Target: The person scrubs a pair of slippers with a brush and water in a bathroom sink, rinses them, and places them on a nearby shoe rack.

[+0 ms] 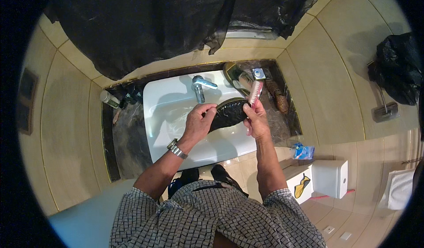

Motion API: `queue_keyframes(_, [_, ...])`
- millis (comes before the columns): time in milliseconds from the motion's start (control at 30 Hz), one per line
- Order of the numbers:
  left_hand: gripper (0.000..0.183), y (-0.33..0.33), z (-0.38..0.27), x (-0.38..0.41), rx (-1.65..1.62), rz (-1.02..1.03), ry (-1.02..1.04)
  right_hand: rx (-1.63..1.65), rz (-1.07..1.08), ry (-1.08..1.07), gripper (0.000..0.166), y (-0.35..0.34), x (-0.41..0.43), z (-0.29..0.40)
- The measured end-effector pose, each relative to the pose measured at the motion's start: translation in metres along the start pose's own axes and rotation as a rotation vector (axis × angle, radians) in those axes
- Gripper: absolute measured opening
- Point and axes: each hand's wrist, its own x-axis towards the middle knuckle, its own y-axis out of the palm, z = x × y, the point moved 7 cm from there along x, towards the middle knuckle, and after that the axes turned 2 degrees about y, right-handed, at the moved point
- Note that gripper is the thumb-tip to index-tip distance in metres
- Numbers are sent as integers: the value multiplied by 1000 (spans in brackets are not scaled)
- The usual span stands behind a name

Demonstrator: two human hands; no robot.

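Both hands hold a dark, wet, glossy curved item with an olive edge (228,114), perhaps a shoe, above a white washbasin (152,138). My left hand (197,122) grips its left end between thumb and fingers. My right hand (256,119) holds its right end and also a pink brush (255,92) with pale bristles, which point up and to the left. The chrome faucet (199,89) stands behind the basin, just beyond my left hand. Rippled water shows in the basin.
An olive and grey shoe-like item (237,77) leans at the basin's back right, near a small box (258,73) and a brown textured object (278,97). A white container (110,99) stands at back left. A toilet (329,178) is at right, with a yellow and black item (302,186) on its lid.
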Motion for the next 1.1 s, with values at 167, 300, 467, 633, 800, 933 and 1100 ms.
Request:
queue_keyframes(167, [25, -25, -37, 0, 5, 48, 54, 33, -42, -96, 37, 31, -20, 32])
queue_keyframes(300, [26, -36, -55, -3, -21, 62, 110, 14, -99, -111, 38, 44, -29, 43])
queue_keyframes(467, [29, -42, -68, -6, -93, 92, 69, -34, -93, -172, 36, 64, -35, 69])
queue_keyframes(633, [32, -39, -76, -7, -114, 98, -17, -105, -146, -122, 30, 72, -43, 92])
queue_keyframes(800, [36, -13, -69, -14, -375, 130, -146, -117, -141, -225, 27, 46, -30, 94])
queue_keyframes(933, [37, 7, -77, -22, -457, 152, -156, -69, -163, -283, 28, 28, -35, 100])
queue_keyframes(1100, [35, 28, -108, -34, -472, 174, -147, 25, -108, -276, 30, 8, -49, 118])
